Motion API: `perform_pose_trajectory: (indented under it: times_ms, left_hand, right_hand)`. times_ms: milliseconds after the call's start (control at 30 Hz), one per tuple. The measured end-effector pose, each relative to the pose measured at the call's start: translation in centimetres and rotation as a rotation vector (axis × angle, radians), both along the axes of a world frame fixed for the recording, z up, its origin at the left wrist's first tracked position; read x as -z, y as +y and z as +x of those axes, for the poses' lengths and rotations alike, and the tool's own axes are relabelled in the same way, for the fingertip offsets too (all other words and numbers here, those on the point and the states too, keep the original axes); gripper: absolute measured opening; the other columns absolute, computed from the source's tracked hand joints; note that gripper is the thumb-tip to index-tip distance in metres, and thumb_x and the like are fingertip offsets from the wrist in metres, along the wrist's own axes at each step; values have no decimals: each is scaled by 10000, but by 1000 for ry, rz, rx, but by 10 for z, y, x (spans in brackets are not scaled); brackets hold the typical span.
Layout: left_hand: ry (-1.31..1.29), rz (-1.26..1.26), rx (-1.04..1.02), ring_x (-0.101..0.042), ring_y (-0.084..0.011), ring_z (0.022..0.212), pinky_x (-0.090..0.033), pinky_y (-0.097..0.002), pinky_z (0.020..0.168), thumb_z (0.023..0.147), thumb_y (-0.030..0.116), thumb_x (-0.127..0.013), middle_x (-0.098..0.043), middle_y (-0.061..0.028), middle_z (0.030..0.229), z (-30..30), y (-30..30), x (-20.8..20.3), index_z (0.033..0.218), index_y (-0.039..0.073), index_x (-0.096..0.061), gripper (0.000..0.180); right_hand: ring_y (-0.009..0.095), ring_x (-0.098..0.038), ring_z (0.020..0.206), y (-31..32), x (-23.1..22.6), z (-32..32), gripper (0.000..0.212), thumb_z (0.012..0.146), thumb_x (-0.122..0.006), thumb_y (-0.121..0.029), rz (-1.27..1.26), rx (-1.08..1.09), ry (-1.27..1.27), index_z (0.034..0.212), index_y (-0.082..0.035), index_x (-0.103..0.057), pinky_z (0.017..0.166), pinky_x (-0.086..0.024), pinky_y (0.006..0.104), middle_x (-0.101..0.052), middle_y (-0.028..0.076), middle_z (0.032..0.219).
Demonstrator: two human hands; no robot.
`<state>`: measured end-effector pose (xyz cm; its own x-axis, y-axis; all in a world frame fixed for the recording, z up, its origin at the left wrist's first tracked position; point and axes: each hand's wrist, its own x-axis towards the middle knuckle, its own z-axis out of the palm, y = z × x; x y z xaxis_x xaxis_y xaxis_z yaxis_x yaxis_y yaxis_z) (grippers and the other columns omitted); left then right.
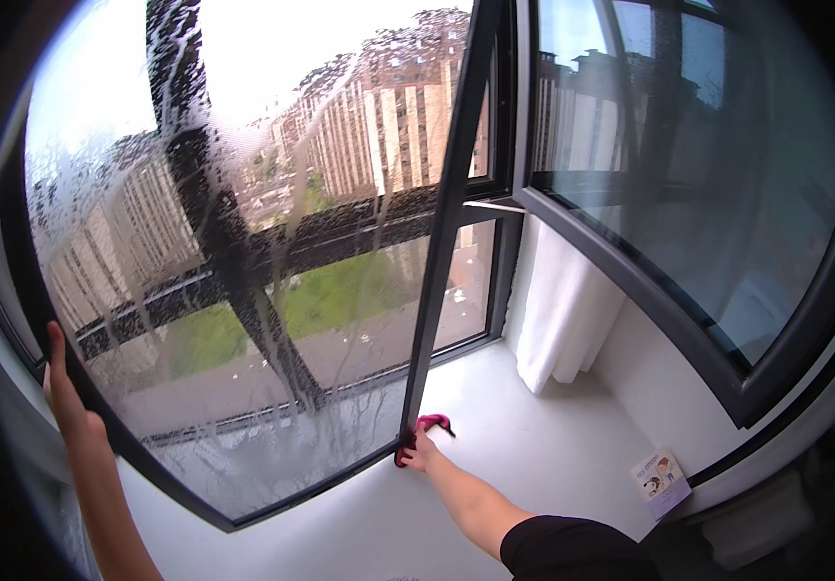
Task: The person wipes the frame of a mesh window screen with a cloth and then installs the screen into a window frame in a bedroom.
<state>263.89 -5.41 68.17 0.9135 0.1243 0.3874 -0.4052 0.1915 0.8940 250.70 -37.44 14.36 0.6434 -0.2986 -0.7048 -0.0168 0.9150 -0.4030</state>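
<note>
A tilted-in window sash [243,320] with a dark frame stands in front of me, its glass covered in water drops and foamy streaks. My left hand [74,402] rests against the sash's left edge with the fingers stretched upward; some of them are partly hidden. At the sash's lower right corner, my right hand [422,453] is closed on a magenta-and-black tool [434,422]. Its curved magenta part with a black tip sticks out above the hand, and a dark red end shows below. The fingers cover the rest, so its exact kind is hidden.
A second dark-framed sash [688,184] stands open on the right, its corner jutting inward. Below lies a white sill [543,455], with a white curtain [562,320] at its far end. A small printed booklet or box [661,481] sits near the right edge.
</note>
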Motion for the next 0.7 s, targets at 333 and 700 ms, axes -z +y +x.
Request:
perform_pose_trajectory:
  times_ms: [333,700]
  left_hand:
    - [-12,25,16,-525,-252,1080,-395,-330,954,707,424,-739,-522,-162,1190,2,-36,-11,1221,-67,-446,769]
    - [-3,-8,-116,-536,-245,1055,-402,-316,944,671,361,-787,-541,-155,1167,-8,-50,-19,1175,-116,-454,770]
  right_hand:
    - [298,-503,980,40,69,-159,395,769,-631,-280,-1472,-165,480,1066,-43,-523,876,-396,388,-543,151,1059]
    - [324,-160,1336,67,61,-312,693,824,-503,-481,-1366,-303,1441,1355,-91,-286,1051,-155,508,-209,161,1440]
